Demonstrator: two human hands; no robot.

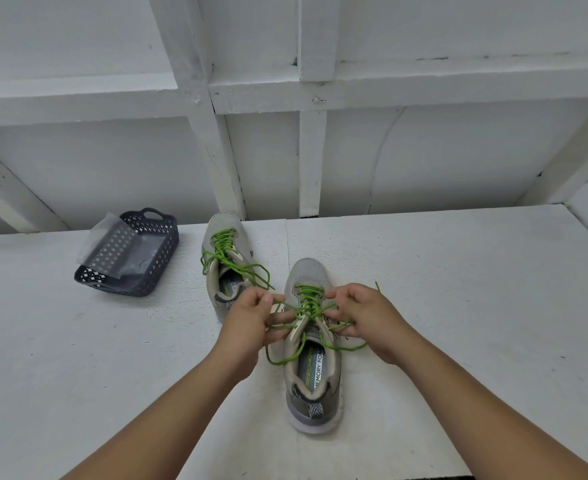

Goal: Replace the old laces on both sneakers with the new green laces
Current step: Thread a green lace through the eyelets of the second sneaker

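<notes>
At frame centre, the left hand point(251, 318) and right hand point(362, 315) each pinch the green lace point(308, 303) over the near sneaker point(315, 368). They seem to be tying it; both ends should be pulled evenly, keeping the loops matched.

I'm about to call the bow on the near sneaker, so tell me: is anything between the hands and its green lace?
Nothing visible. The left hand and right hand already pinch the green lace over the near sneaker. The far sneaker and the basket sit off to the left, apart from them.
</notes>
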